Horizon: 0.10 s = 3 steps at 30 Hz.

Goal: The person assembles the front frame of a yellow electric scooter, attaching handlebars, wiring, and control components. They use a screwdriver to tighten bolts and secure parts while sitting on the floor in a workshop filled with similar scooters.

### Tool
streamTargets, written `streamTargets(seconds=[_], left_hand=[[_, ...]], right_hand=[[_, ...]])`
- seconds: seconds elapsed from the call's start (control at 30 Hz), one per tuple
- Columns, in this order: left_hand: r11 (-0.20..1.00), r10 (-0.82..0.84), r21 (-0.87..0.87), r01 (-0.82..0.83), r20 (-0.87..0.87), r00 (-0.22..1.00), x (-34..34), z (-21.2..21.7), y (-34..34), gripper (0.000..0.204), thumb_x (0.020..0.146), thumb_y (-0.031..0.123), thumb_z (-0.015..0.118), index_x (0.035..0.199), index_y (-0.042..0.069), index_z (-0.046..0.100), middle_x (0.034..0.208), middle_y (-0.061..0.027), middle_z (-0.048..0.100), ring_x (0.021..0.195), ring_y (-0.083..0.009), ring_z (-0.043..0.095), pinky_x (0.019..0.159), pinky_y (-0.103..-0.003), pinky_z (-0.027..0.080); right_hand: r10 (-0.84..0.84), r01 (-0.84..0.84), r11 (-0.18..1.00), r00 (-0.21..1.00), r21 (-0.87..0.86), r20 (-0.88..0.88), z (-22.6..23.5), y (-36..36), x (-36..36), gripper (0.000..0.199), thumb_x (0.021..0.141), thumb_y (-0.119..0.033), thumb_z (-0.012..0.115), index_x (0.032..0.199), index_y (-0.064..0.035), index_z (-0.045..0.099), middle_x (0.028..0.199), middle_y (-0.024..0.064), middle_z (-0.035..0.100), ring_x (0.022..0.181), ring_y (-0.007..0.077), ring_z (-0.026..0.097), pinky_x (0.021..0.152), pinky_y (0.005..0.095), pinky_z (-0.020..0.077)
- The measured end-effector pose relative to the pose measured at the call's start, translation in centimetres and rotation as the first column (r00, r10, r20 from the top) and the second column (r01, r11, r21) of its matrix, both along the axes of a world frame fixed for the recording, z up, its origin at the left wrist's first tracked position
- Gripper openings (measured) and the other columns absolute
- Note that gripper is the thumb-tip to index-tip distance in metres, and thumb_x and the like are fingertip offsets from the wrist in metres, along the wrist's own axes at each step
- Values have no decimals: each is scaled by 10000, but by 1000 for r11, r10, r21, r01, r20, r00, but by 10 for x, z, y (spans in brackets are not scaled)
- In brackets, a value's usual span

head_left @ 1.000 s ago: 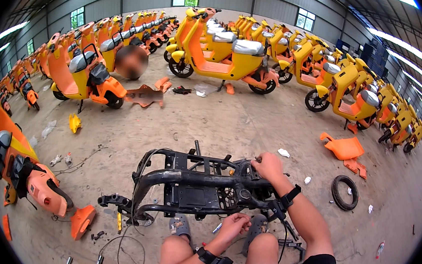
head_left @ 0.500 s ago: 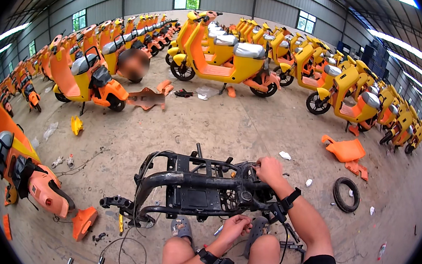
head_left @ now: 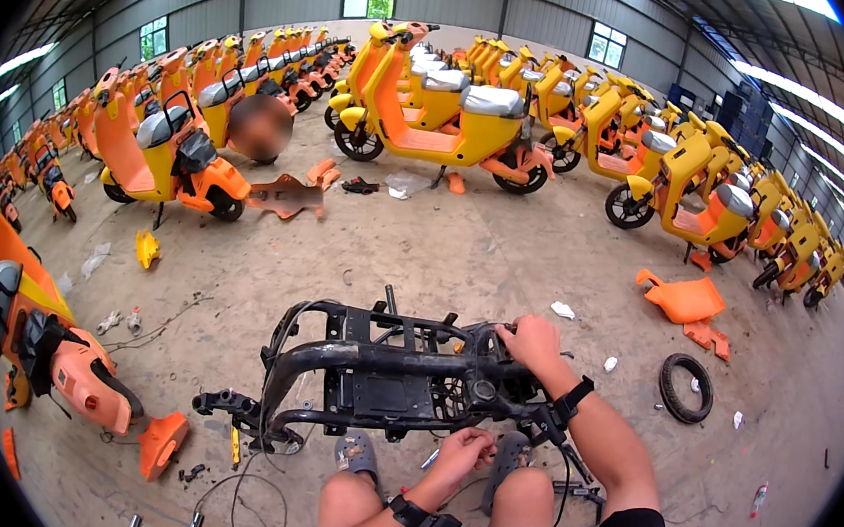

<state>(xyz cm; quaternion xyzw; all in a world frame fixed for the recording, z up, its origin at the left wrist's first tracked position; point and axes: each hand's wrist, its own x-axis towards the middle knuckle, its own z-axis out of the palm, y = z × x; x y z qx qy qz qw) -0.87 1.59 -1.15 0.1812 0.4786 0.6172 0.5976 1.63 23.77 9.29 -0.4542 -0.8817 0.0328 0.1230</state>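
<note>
A black scooter frame (head_left: 358, 358) of bent metal tubes lies on the floor in front of me, a flat plate in its middle. My right hand (head_left: 535, 344) reaches over the frame's right end, its thumb and fingers closed against the metal there. Whatever those fingers grip is hidden. Nearer to me, just below the frame's lower rail, my left hand (head_left: 469, 452) has its fingers curled and pinched together. Anything between them is too small to make out. Both wrists wear black straps with a small device.
An orange-and-yellow scooter (head_left: 81, 374) stands close on my left. To the right lie a black tyre (head_left: 686, 389) and an orange body panel (head_left: 682, 297). A yellow-handled tool (head_left: 235, 446) and loose cables are near the frame's left end. Rows of yellow scooters (head_left: 454, 126) line the back.
The whole view has shifted slightly, so the scene sits a little further left. Both hands stay at nearly the same places on and beside the frame, with fingers still closed.
</note>
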Motion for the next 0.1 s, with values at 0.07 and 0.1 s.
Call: streamTargets(seconds=[0.07, 0.1], left_hand=[[1000, -1, -16, 0, -14, 1000, 0, 0, 0, 168, 937, 154, 569, 1014, 18, 628, 851, -69, 674, 688, -131, 625, 583, -245, 470], [1000, -3, -11, 3, -13, 1000, -1, -1, -1, 172, 936, 156, 571, 1019, 17, 627, 867, -75, 676, 690, -134, 626, 589, -249, 475]], right_hand=[[24, -25, 998, 1000, -50, -16, -3, 2, 2, 354, 794, -426, 699, 939, -108, 754, 835, 163, 702, 824, 343, 674, 733, 429, 532], [25, -26, 998, 1000, -50, -17, -4, 3, 1, 354, 794, -426, 699, 939, -108, 754, 835, 163, 702, 824, 343, 674, 733, 429, 532]])
